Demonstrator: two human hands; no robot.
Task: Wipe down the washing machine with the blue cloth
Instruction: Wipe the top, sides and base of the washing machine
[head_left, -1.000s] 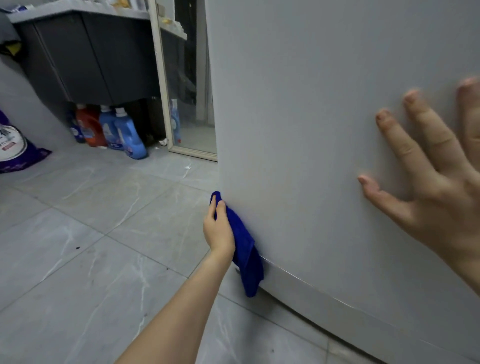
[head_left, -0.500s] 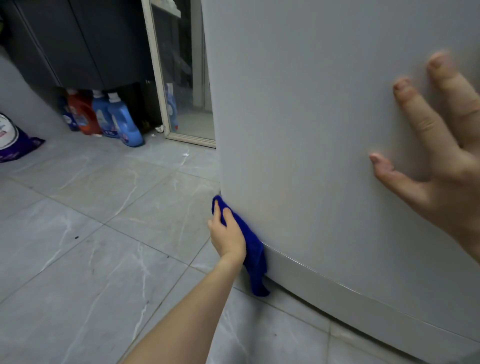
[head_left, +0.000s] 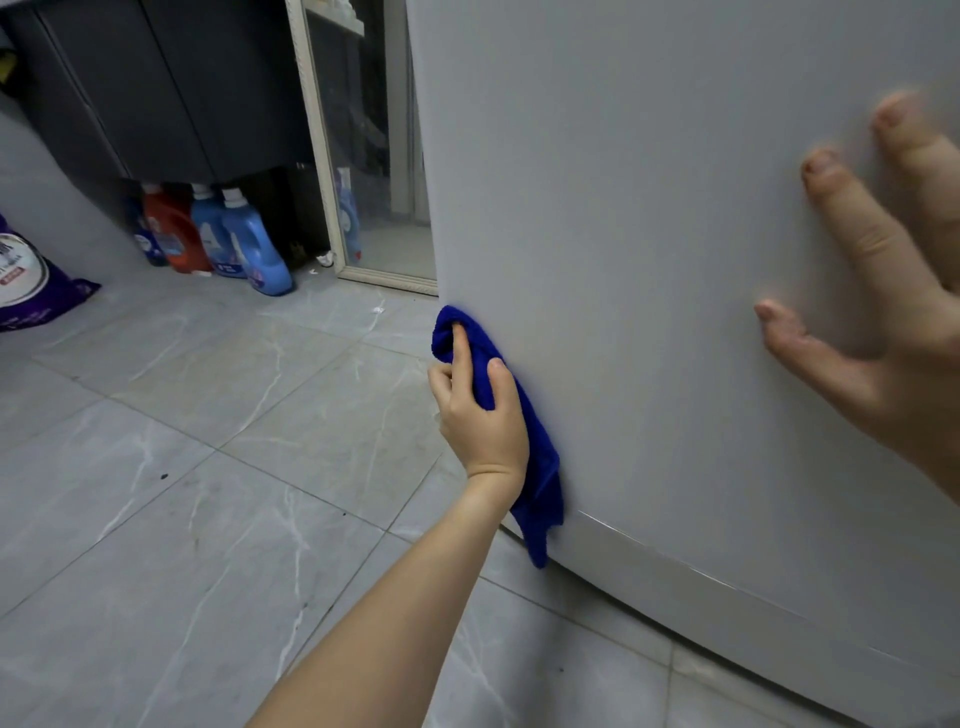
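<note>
The left hand (head_left: 483, 421) grips a bunched, deep-blue terry cloth (head_left: 543, 483), its fingers and thumb curled round the upper wad. One fingertip is tucked into the fold at the top. The cloth lies between that hand and the smooth pale-grey side panel of the washing machine (head_left: 649, 234), touching it low down, right at the panel's vertical edge. The cloth's loose tail hangs down past the wrist to the seam where the panel meets the machine's lower trim strip, just above the floor.

The right hand (head_left: 893, 364) is spread wide, its fingers straight and apart. It rests flat on the same panel, higher up and well apart from the cloth. Its fingertips are slightly blurred.

The floor (head_left: 208, 493) is laid with large grey marble-patterned tiles with thin joints. Farther back a dark grey cabinet (head_left: 182, 88) hangs on the wall. Beneath it stands a row of plastic detergent bottles: two light-blue ones (head_left: 254, 249) with white caps beside a red one (head_left: 174, 234). A purple printed bag (head_left: 36, 286) lies at the left edge of the view. A cream-framed glass panel (head_left: 317, 156) stands upright between the bottles and the machine.
</note>
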